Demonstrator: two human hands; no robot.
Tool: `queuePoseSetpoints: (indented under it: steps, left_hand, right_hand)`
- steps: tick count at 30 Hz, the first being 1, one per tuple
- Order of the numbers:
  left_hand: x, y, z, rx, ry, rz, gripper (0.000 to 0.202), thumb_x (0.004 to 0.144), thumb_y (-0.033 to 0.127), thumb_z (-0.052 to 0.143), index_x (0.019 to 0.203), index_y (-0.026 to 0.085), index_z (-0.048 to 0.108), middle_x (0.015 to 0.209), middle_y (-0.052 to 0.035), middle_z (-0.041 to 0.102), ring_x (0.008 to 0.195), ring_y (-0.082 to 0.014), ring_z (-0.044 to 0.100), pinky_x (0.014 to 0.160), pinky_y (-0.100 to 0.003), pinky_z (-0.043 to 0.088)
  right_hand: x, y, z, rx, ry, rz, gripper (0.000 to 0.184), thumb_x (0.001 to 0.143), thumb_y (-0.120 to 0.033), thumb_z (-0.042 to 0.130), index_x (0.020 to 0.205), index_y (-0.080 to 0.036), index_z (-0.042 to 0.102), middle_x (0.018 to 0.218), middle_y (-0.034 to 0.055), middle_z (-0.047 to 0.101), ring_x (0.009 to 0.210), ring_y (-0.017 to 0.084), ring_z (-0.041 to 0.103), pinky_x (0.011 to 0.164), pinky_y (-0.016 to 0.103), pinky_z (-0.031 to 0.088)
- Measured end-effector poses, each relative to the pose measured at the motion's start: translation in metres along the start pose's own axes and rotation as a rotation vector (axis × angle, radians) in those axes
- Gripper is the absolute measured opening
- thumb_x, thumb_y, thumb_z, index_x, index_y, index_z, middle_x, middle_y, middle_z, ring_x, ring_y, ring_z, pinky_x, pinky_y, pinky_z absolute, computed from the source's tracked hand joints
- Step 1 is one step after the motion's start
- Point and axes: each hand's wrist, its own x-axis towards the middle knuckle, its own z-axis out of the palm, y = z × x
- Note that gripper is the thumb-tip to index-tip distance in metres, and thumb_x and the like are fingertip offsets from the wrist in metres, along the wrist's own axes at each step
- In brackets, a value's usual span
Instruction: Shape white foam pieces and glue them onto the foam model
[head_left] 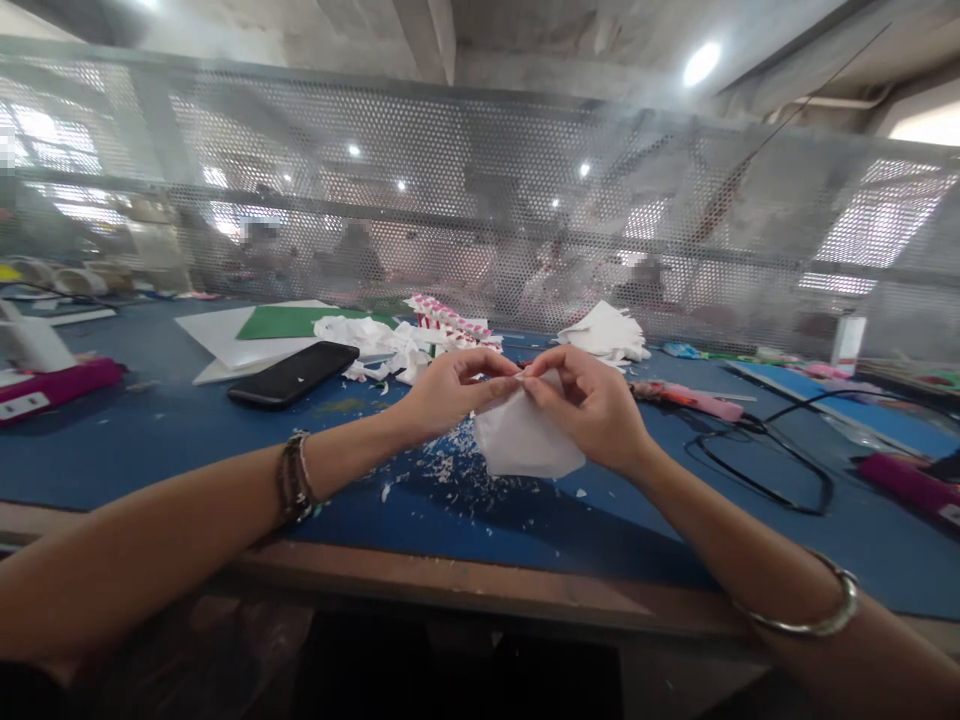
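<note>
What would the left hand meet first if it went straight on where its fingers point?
Likely the right hand, directly opposite at the top of the pinched white sheet; exact depth is unclear.

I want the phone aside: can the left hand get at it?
Probably yes: the black phone lies near the left hand, only paper scraps between them, though that hand pinches the white sheet.

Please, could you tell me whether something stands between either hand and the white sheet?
Nothing visible does. The left hand and right hand meet directly at the upper edge of the white sheet. Small scraps lie beside it, not between.
</note>
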Motion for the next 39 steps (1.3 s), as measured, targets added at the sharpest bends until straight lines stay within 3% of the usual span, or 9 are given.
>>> queuePoseSetpoints:
  steps: [9,16,22,30,39]
  left_hand:
    - [0.0,0.0,-0.002,-0.3,-0.092,-0.146,0.004,0.064,0.017,0.062,0.064,0.015,0.059,0.057,0.0046,0.053,0.052,-0.0044,0.045,0.049,-0.016,0.03]
    - [0.001,0.0,-0.002,-0.321,-0.093,-0.182,0.004,0.062,0.018,0.063,0.064,0.016,0.06,0.058,0.0042,0.055,0.053,-0.0053,0.046,0.051,-0.017,0.032]
    - [0.0,0.001,-0.001,-0.355,-0.088,-0.168,0.006,0.062,0.018,0.063,0.066,0.016,0.058,0.061,0.0042,0.056,0.057,-0.0058,0.048,0.055,-0.018,0.034]
    - [-0.002,0.004,0.002,-0.364,-0.079,-0.233,0.015,0.059,0.022,0.065,0.064,0.015,0.052,0.059,0.0045,0.054,0.054,-0.006,0.049,0.051,-0.017,0.034]
    - [-0.004,0.005,0.01,-0.407,0.018,-0.233,0.011,0.061,0.02,0.063,0.062,0.016,0.053,0.059,0.0041,0.056,0.054,-0.0067,0.05,0.051,-0.018,0.036]
  right_hand:
    - [0.0,-0.008,0.001,0.299,-0.055,0.145,0.009,0.072,-0.026,0.053,0.072,-0.017,0.049,0.055,-0.0048,0.05,0.046,0.004,0.041,0.041,0.018,0.03]
    - [0.0,-0.01,-0.001,0.41,-0.082,0.221,0.015,0.072,-0.024,0.053,0.084,-0.018,0.049,0.053,-0.0064,0.05,0.044,0.005,0.041,0.039,0.017,0.029]
    - [0.0,-0.01,-0.001,0.466,-0.068,0.229,0.017,0.069,-0.031,0.058,0.073,-0.017,0.049,0.053,-0.006,0.048,0.045,0.004,0.038,0.04,0.017,0.028]
    - [0.0,-0.008,-0.002,0.488,-0.188,0.276,0.021,0.07,-0.038,0.055,0.074,-0.018,0.05,0.05,-0.0075,0.037,0.042,0.004,0.033,0.039,0.017,0.025]
    - [-0.002,-0.01,0.004,0.424,-0.052,0.175,0.022,0.07,-0.039,0.055,0.07,-0.018,0.048,0.051,-0.0066,0.04,0.044,0.004,0.033,0.039,0.018,0.025]
